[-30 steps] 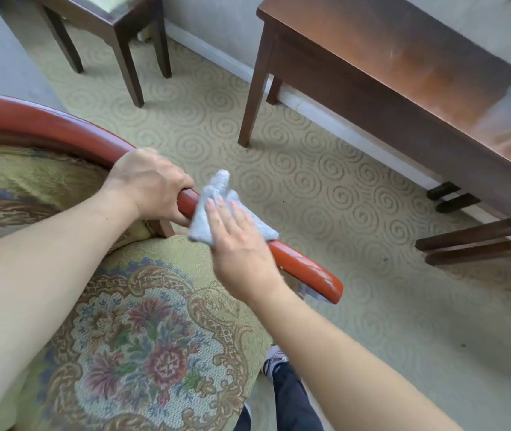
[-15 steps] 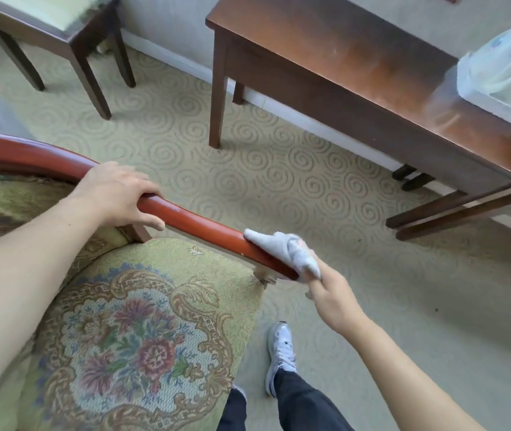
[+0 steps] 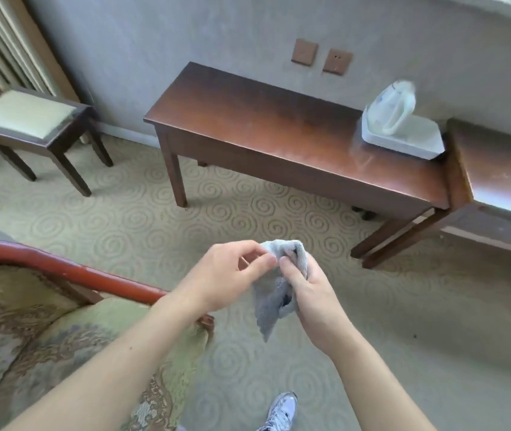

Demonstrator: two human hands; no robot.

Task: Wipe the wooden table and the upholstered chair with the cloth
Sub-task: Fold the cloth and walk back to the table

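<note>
Above the carpet [image 3: 279,213], the cloth [image 3: 274,293] is pinched by the left hand [image 3: 216,281] and gripped in the right hand [image 3: 313,293]; a clean face is best folded outward before the table [image 3: 248,119] is wiped.

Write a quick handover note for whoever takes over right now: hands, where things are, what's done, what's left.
Left hand pinches the top edge of the cloth; right hand grips it, held in the air over the carpet.
Upholstered chair at lower left, nobody touching it.
Wooden table ahead by the wall, a white tray on its right end.
Done: cannot tell from here.
Left: no wiping underway; check both.
</note>
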